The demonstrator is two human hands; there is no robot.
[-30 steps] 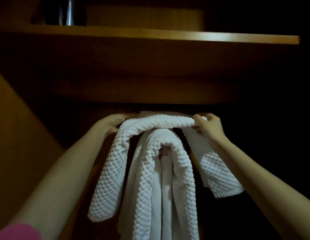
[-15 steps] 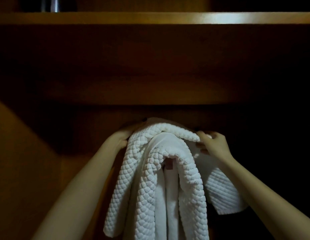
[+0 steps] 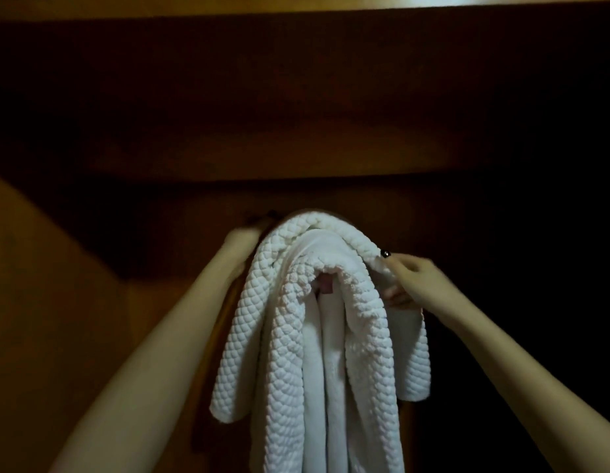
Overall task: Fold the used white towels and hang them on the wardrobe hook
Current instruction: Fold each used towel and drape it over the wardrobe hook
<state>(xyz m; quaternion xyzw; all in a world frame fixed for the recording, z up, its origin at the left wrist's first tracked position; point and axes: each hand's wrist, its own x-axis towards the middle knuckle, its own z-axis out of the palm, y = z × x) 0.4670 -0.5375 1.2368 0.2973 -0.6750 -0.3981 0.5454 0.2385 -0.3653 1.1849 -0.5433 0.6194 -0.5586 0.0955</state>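
While the white towels (image 3: 314, 336) were stretched wide a second ago, the head view now shows them bunched at frame centre, likely hooked. The right hand (image 3: 416, 281) pinches their right edge. The left hand (image 3: 240, 237) sits behind them, so I cannot tell its grip.

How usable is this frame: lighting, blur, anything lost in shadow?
Head view: very dim, wardrobe interior nearly black; the white towels alone are well lit, weave sharp. Right hand, pinching a towel edge, is slightly smeared. Left hand sinks into shadow, grip unreadable. Shelf edge glares at top.
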